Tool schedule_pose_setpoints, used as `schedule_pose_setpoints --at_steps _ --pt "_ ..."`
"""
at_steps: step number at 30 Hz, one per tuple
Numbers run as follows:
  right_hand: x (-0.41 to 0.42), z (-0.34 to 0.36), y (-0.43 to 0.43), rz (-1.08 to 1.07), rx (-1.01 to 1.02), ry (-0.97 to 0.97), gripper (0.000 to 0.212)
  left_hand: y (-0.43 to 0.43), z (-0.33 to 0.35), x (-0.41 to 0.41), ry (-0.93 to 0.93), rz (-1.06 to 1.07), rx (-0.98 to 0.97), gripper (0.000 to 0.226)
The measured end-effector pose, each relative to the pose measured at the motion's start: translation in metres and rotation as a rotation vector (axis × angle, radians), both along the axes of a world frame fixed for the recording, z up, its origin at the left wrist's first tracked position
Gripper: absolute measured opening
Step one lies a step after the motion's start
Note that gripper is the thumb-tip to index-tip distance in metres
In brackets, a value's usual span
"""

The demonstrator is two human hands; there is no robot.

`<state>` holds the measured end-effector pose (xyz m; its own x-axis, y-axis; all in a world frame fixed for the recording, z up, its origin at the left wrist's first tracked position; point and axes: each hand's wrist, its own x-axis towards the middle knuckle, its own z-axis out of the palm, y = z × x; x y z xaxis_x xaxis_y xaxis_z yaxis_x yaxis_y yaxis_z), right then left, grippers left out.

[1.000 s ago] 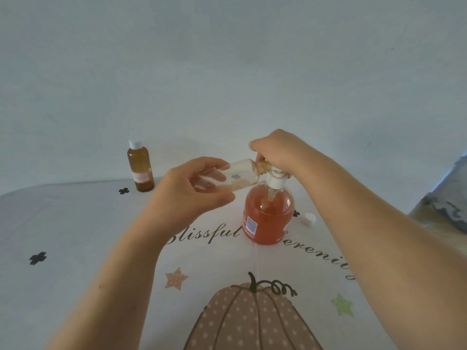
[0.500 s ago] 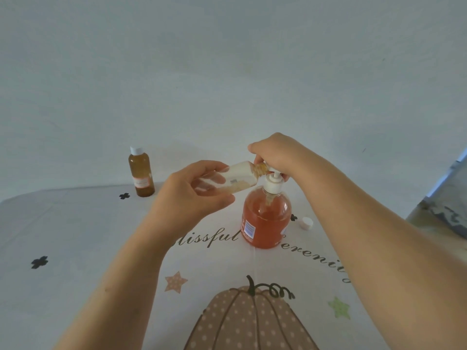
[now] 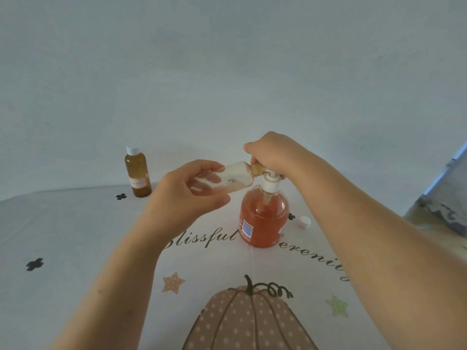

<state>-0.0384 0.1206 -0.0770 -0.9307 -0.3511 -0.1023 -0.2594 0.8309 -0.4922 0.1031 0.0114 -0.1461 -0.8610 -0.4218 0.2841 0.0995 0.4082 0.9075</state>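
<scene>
— Where was the small clear bottle [image 3: 227, 181]?
— You held it in your left hand [image 3: 187, 195], fingers and thumb curled round its body. It lay tipped on its side just left of the pump bottle [image 3: 264, 218], with its open neck at the spout.
— And my right hand [image 3: 273, 152]?
— You had it curled over the pump bottle's top, gripping it. The white cap [image 3: 304, 221] lay on the bench [image 3: 75, 236] just right of the pump bottle, and the amber bottle [image 3: 137, 173] stood well left.

Domestic setting. The table [image 3: 63, 223] carries a decorative cloth [image 3: 83, 281] printed with a pumpkin [image 3: 249, 324], stars [image 3: 173, 282] and script lettering [image 3: 202, 239]. A household pump bottle [image 3: 262, 221] stands on it, with a plain pale wall [image 3: 227, 72] behind.
</scene>
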Motion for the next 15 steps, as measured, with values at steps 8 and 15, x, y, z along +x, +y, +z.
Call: schedule_pose_setpoints --at_steps 8,15 --pt "-0.006 0.005 -0.001 0.073 0.098 0.027 0.038 0.002 0.002 0.001 0.021 -0.004 0.014 0.042" --pt "-0.013 -0.007 -0.003 0.067 0.117 -0.009 0.037 0.000 0.000 -0.001 -0.002 0.005 -0.003 0.041"
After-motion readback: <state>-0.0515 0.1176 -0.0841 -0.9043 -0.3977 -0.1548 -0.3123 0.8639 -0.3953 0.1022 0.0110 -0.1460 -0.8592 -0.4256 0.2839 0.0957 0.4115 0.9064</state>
